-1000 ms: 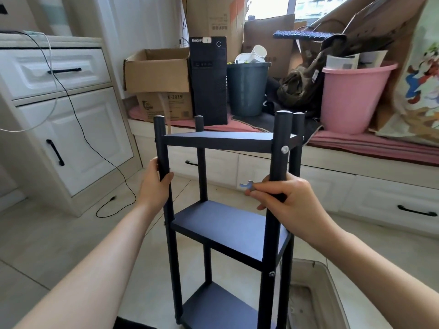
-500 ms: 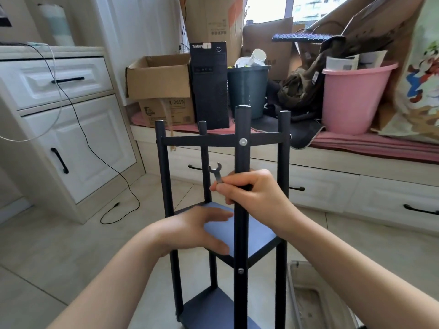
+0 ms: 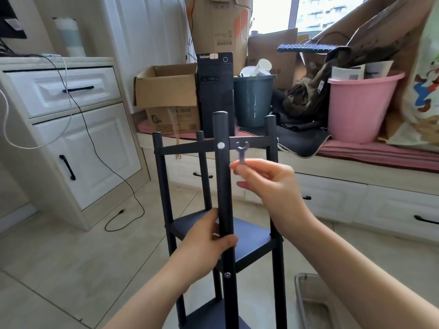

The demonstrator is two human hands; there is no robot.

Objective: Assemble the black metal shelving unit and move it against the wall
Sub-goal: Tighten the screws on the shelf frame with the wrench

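Pale floor tiles [image 3: 59,257] run to a white cabinet [image 3: 71,138] on the left and a low window bench [image 3: 356,184] with drawers across the back. From the head view, the bench carries a cardboard box [image 3: 166,89], a black computer tower [image 3: 215,91], a dark bin [image 3: 253,100], a pink bucket [image 3: 361,105] and a heap of olive cloth [image 3: 308,96], with a keyboard [image 3: 308,47] lying on tall cartons behind. A black cable [image 3: 114,186] trails from the cabinet top down to the floor. The black shelf [image 3: 249,243] stands upright on the tiles in the middle, well apart from the walls, turned so that one post [image 3: 223,186] faces the camera; a silver bolt head [image 3: 221,145] shows near the top of that post and a second one [image 3: 227,275] lower, at the middle tier. The left hand [image 3: 209,241] grips this post just above the middle tier, fingers wrapped round it and thumb across the front. The right hand [image 3: 268,186] is raised just right of the post, clear of it, pinching the lower end of a small flat wrench [image 3: 241,151] between thumb and forefinger, the other fingers loosely curled. The wrench's open end points up, level with the top bolt and close beside it, not on it. A grey tray [image 3: 306,302] rim shows on the floor at lower right.
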